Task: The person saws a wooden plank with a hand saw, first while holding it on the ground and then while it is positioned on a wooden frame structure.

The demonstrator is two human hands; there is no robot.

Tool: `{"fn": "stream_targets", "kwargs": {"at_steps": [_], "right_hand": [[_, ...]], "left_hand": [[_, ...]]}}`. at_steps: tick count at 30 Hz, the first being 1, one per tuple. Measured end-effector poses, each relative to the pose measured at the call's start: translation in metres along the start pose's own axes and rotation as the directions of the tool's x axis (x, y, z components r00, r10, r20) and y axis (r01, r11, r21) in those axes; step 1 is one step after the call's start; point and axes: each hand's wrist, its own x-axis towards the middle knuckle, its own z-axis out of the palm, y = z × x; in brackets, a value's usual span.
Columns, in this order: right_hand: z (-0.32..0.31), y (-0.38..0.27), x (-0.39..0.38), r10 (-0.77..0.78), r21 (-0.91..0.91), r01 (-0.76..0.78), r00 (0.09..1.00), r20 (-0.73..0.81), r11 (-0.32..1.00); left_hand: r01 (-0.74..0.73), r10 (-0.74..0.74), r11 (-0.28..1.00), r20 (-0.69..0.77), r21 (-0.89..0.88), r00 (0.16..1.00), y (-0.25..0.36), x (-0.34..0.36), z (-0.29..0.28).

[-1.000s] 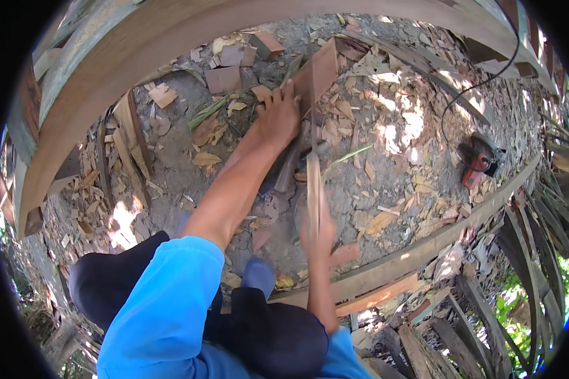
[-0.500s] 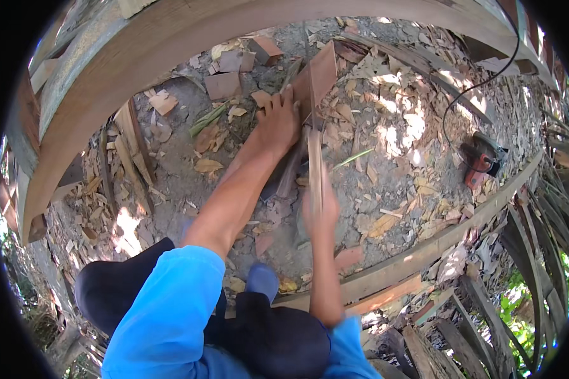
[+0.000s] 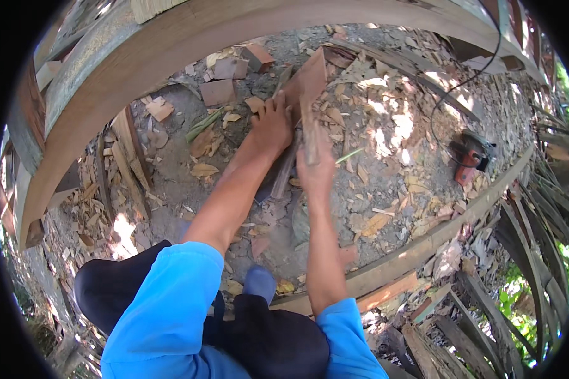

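A reddish-brown wooden board (image 3: pixel 312 74) stands at a slant on the ground in front of me. My left hand (image 3: pixel 273 129) grips its near left edge, with the fingers bent over the wood. Beside it, my right hand (image 3: pixel 316 165) is closed around a long wooden-handled tool (image 3: pixel 309 129). The tool points away from me alongside the board's right side, and motion blurs its far end, so its exact kind cannot be made out. A dark length of wood (image 3: pixel 283 174) lies under and between my hands.
An orange and black corded power tool (image 3: pixel 469 158) lies at the right. A large curved timber (image 3: pixel 189 38) arches across the far side, and a long beam (image 3: pixel 417 252) runs along the near right. Wood offcuts (image 3: pixel 219 92), chips and dry leaves litter the dirt.
My right hand and the wooden-handled tool have moved away from me, up closer to the board. The left hand stays on the board. The whole view has shifted slightly.
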Motion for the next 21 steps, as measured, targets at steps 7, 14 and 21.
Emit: {"fn": "stream_targets", "kwargs": {"at_steps": [7, 14, 21], "right_hand": [[-0.113, -0.055, -0.225, 0.058, -0.259, -0.041, 0.997, 0.057, 0.965], [-0.208, -0.082, -0.397, 0.315, 0.118, -0.293, 0.910, -0.270, 0.949], [-0.195, -0.065, -0.355, 0.466, 0.528, -0.214, 0.785, -0.408, 0.822]], "left_hand": [[0.026, -0.026, 0.999, -0.037, 0.017, 0.999, -0.002, 0.004, 0.009], [0.084, -0.054, 0.971, 0.136, -0.224, 0.989, -0.005, -0.044, -0.048], [-0.024, 0.037, 0.993, 0.114, -0.112, 0.993, -0.041, -0.107, -0.069]]}}
